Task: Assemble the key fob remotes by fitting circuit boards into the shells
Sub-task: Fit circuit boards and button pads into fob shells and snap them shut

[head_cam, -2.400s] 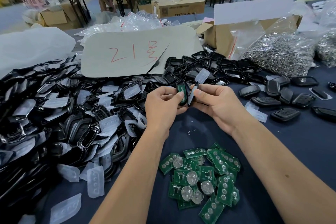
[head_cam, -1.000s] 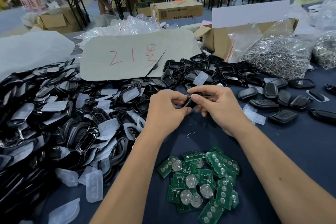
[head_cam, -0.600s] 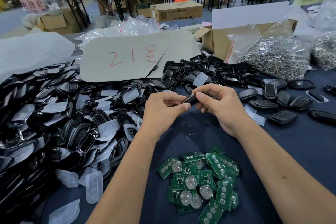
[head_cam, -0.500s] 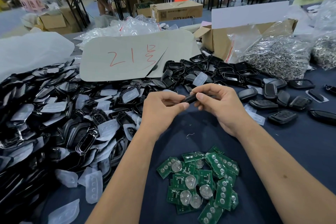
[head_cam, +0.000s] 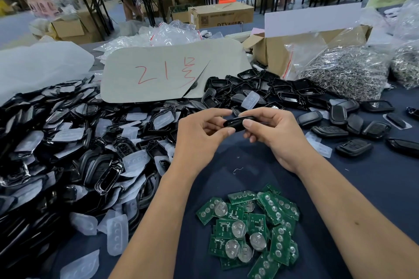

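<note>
A black key fob shell (head_cam: 237,123) is pinched edge-on between both hands above the dark blue cloth (head_cam: 374,183). My left hand (head_cam: 199,138) grips its left end with thumb and fingers. My right hand (head_cam: 272,133) holds its right end, thumb on the near edge. Whatever sits inside the shell is hidden. A loose pile of green circuit boards (head_cam: 249,231) with coin-cell holders lies near me, below the hands.
A large heap of black shells and clear rubber pads (head_cam: 68,154) fills the left. Open shell halves (head_cam: 260,90) lie beyond the hands. Closed fobs (head_cam: 353,129) rest at right. A grey card marked in red (head_cam: 167,72), a cardboard box (head_cam: 278,52) and bagged metal rings (head_cam: 344,72) stand behind.
The green board and clear pad seen between my fingers earlier are gone from sight. The two shell parts have come together into one closed black piece, now turned edge-on between both hands.
</note>
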`<state>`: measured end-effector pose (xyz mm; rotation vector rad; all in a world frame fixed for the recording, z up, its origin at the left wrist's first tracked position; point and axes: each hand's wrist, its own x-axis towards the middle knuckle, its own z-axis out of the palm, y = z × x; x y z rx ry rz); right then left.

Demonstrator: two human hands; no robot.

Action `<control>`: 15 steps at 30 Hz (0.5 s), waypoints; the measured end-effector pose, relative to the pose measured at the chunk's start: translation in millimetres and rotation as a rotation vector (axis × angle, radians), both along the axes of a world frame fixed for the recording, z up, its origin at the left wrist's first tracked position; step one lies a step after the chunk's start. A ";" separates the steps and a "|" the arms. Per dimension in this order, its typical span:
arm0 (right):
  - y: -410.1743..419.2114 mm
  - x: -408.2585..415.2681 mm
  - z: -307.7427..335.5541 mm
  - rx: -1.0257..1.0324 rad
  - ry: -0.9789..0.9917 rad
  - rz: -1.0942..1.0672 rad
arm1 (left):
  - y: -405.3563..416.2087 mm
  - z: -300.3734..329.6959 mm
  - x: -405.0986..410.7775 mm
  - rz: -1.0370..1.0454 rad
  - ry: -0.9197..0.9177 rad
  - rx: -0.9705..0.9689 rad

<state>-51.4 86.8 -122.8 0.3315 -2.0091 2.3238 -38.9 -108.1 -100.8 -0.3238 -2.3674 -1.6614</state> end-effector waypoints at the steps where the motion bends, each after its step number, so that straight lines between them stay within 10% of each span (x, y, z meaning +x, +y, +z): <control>1: 0.0 -0.1 0.3 -0.016 -0.013 0.002 | 0.2 0.1 0.1 -0.006 0.008 -0.007; 15: 0.2 -4.0 1.0 -0.018 -0.091 0.001 | 1.6 -1.5 0.6 0.030 0.028 -0.064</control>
